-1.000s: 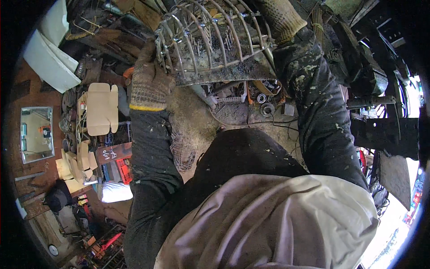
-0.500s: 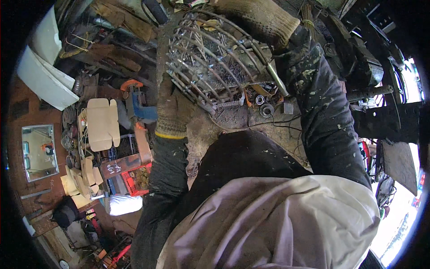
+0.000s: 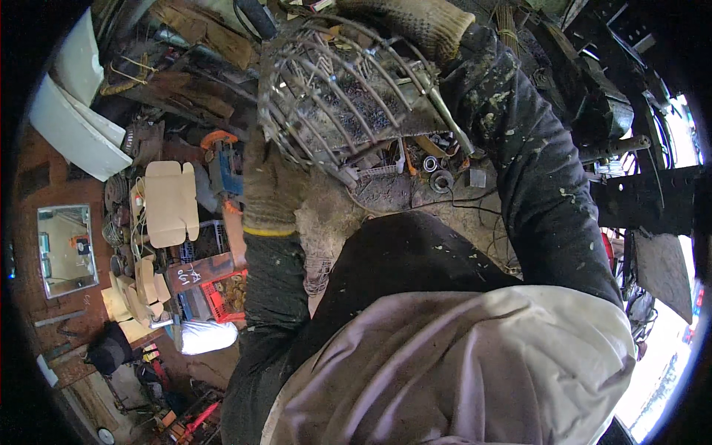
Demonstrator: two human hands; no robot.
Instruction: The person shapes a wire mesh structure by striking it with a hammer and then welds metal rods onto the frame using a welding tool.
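A rounded cage of bent metal bars point(image 3: 337, 100) is tilted in front of me, at the far middle. Bright weld spots show where its bars cross. My left hand point(image 3: 276, 185), in a dirty knit glove with a yellow cuff band, grips its left side; the fingertips are lost behind the bars. Over the cage's far right edge reaches my right hand point(image 3: 411, 21), in a stained knit glove, closed on the rim with its fingers mostly hidden. A short metal tube point(image 3: 454, 127) runs along the cage's right side.
Under the cage lie a ring-shaped bearing point(image 3: 430, 164), a round metal disc point(image 3: 442, 181) and a small metal block point(image 3: 476, 178). On the left are a blue clamp-like tool point(image 3: 228, 174), an opened cardboard box point(image 3: 169, 204) and a red crate point(image 3: 222, 297). A cable point(image 3: 475, 199) crosses the floor.
The cage has turned and shifted slightly left, its bars now more spread to view. Both my hands have moved a little left with it.
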